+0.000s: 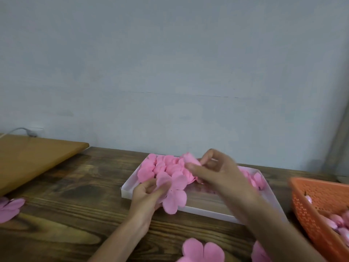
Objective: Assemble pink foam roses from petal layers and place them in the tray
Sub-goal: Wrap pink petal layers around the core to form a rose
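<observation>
Centrally, left-hand grip [147,195] holding petal layer [175,198], right-hand grip [217,174] pinching petals [191,159]

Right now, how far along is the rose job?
Done: roses fill the far-left part of the tray. In hand: the left hand holds a petal layer, the right hand pinches a pink piece above the tray. Left: the tray's near part is bare; loose petal layers lie on the table.

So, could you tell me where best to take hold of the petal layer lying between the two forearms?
Probably pinch the rim of one rounded lobe of the petal layer, coming down from above on its far side. It lies flat on the table, so only a lobe's free edge offers fingers something to lift.
</observation>
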The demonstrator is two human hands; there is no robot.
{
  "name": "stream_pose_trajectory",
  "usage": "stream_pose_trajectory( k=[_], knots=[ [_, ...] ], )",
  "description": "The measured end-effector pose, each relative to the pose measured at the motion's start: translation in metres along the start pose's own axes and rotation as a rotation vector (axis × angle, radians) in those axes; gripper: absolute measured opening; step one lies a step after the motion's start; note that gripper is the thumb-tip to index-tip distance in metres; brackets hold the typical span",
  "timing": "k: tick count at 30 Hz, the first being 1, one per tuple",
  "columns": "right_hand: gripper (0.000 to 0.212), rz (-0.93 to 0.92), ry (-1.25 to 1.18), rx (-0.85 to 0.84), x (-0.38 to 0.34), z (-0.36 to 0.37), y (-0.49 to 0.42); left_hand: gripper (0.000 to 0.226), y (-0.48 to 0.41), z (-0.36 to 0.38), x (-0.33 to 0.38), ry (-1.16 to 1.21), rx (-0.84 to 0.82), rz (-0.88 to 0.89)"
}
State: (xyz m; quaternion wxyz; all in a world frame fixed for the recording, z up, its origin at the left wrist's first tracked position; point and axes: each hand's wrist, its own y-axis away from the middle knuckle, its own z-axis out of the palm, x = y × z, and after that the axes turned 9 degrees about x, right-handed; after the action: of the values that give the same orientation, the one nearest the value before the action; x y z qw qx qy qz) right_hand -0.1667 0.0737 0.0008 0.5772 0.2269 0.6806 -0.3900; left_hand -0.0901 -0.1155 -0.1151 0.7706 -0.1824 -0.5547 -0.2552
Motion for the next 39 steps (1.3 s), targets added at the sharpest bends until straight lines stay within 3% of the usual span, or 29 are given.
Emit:
stream_pose_trajectory(
  k=[4,12,21,29,35,39],
  knots=[
    [0.032,0.026,-0.119,0.124,0.046,0.040,-0.012,0.032,0.003,0.000,0.003,-0.136,0.099,0.122],
    [0.018,-0.168,-0.168,0.189,0.114,0.040,-0.008,0.015,0.004,0.001,0.001,-0.147,0.160,0.225],
    [0.022,-0.210,-0.084,0.173,0.123,0.044,-0.001,0.014,0.000,0.000,-0.004,-0.177,0.123,0.341],
    [0.021,-0.214,-0.078,0.174,0.121,0.043,0.000,0.017,0.000,0.001,-0.007,-0.133,0.130,0.335],
    [0.029,-0.256,-0.064,0.202,0.122,0.045,0.001,0.017,0.000,0.003,-0.010,-0.108,0.115,0.347],
    [0.049,-0.246,-0.058,0.276,0.120,0.045,0.002,0.013,0.001,0.003,-0.012,-0.103,0.030,0.330]
  ],
)
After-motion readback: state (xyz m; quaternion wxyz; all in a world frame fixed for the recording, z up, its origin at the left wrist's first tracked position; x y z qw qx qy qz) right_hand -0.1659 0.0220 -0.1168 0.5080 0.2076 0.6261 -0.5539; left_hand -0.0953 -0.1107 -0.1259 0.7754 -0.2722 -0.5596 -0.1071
